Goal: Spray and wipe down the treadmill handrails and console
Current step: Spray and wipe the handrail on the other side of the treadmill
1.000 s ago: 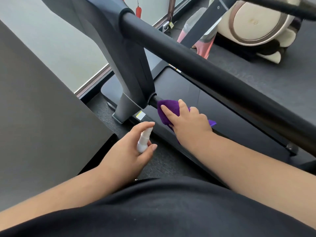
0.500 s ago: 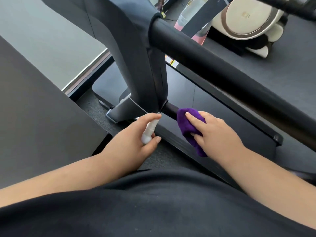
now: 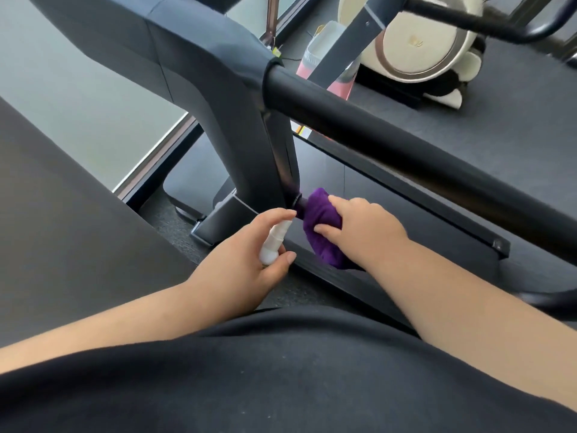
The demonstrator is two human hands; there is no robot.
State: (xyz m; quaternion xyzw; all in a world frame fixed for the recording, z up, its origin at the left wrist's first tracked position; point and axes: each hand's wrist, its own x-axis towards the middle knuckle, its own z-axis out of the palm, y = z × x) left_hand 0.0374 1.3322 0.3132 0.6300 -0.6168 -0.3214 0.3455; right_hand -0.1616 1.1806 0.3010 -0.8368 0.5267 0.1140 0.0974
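Purple cloth [image 3: 321, 229] wraps a thin lower bar at the foot of the treadmill's dark upright [image 3: 246, 126]; the right hand [image 3: 362, 228] clamps fingers and thumb round it. The left hand [image 3: 246, 260], just beside, grips a small white spray bottle [image 3: 274, 242], forefinger on top. The padded black handrail [image 3: 406, 157] crosses above. A yellow-orange label behind it cannot be read.
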